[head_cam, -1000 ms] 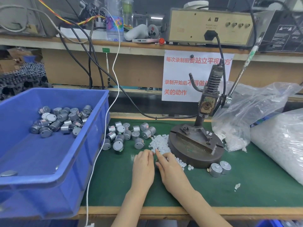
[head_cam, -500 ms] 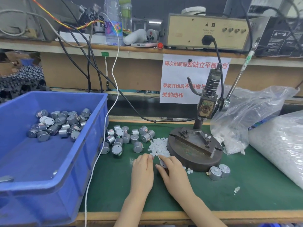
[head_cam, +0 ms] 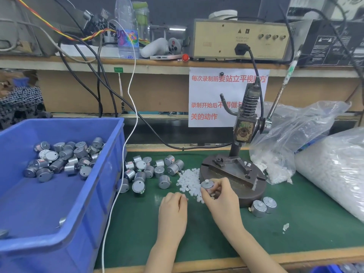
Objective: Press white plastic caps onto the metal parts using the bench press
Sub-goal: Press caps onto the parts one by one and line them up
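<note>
My right hand [head_cam: 221, 196] grips a small silver metal part [head_cam: 207, 185] with a white cap sitting on its top, held just in front of the bench press base [head_cam: 232, 174]. My left hand [head_cam: 173, 209] rests on the green mat with its fingers curled down beside the pile of white caps [head_cam: 188, 179]; whether it holds a cap is hidden. Several loose metal parts [head_cam: 149, 170] lie left of the pile. The press column [head_cam: 246, 123] with its spring stands behind the base, its lever [head_cam: 281, 93] angled up to the right.
A blue bin [head_cam: 102, 194] with several metal parts stands at the left. Two metal parts [head_cam: 264, 206] lie right of the press base. Plastic bags of white caps [head_cam: 291, 138] fill the right side. A white cable [head_cam: 118, 194] hangs along the bin.
My right hand has lifted a metal part with a cap on top from the mat towards the press base. My left hand has drawn back slightly and stays on the mat.
</note>
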